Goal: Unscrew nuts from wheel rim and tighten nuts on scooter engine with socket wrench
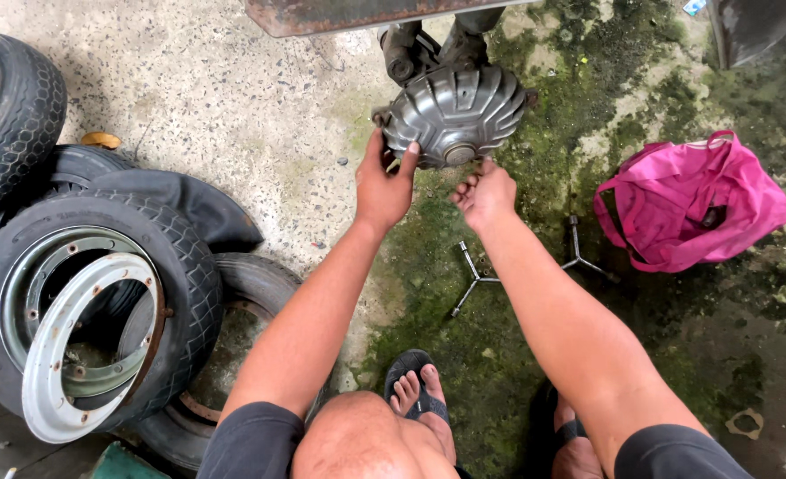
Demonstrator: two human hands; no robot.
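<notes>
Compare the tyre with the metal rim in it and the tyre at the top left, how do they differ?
The tyre with the metal rim shows whole and leans on other tyres; the top-left tyre is cut off by the frame. The first holds a loose silver ring; the second's centre is barely visible. Both are black with patterned tread.

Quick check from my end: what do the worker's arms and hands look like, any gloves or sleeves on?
Both arms are bare along their whole visible length, with no sleeves in view. The left hand and right hand wear no gloves, and no watch, bracelet or ring is visible. Lower down, dark grey shorts cover the thighs, and dark flip-flop sandals are on the feet.
</notes>
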